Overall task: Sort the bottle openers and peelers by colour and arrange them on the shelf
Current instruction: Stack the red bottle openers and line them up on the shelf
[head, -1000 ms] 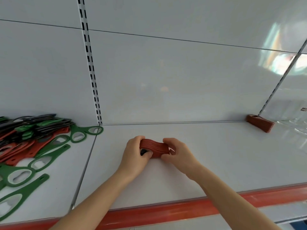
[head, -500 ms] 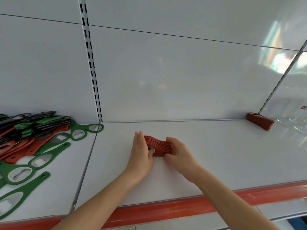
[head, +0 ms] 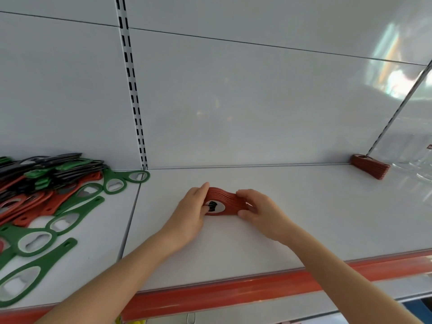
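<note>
**A:** Your left hand (head: 189,215) is pressed flat-fingered against one end of the red stack (head: 224,199), and your right hand (head: 259,211) curls round the other end. So it's standing on edge between them, long axis across the shelf (head: 304,218), a bit right of the slotted upright (head: 134,90).

**B:** Yep, neither hand's nearer, both are on it. There's bare shelf further right of that upright, out to the other red stack (head: 370,168) by the back wall. The mixed pile (head: 46,183) sits left of the upright, so I'd guess you slide it rightward.
</note>
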`<action>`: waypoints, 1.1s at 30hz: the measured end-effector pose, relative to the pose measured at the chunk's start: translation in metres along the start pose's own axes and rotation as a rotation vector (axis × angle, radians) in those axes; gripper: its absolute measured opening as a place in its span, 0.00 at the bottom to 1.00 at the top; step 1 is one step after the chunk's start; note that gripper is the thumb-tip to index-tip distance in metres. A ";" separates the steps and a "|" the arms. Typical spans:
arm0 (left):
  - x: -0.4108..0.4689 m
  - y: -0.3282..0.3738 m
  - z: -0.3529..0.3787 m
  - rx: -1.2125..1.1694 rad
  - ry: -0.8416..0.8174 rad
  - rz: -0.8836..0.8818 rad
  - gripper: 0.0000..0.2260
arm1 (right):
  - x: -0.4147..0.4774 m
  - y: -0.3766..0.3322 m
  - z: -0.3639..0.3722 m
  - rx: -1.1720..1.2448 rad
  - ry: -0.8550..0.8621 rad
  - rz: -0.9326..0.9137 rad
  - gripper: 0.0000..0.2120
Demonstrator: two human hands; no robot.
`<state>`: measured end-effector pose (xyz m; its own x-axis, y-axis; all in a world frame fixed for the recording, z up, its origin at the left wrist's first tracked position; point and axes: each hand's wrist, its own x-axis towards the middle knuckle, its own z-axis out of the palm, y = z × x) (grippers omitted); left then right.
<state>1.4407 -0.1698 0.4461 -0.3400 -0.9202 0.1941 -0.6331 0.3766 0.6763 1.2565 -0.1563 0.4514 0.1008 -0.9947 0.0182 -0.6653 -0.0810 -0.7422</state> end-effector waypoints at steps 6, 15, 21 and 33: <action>0.006 0.012 -0.023 -0.252 0.070 -0.023 0.12 | -0.006 -0.012 -0.022 0.117 -0.072 0.032 0.15; 0.030 0.044 -0.016 -0.707 -0.219 -0.242 0.03 | -0.046 -0.012 -0.047 -0.250 0.036 -0.060 0.12; 0.053 0.073 0.009 -0.746 -0.312 -0.255 0.03 | -0.057 0.011 -0.062 -0.352 0.244 -0.011 0.09; 0.124 0.152 0.116 -0.715 -0.366 -0.179 0.06 | -0.065 0.102 -0.168 -0.315 0.312 0.152 0.09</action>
<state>1.2217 -0.2138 0.4905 -0.5594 -0.8201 -0.1204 -0.1456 -0.0458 0.9883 1.0580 -0.1107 0.4865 -0.2103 -0.9642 0.1616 -0.8522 0.0998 -0.5136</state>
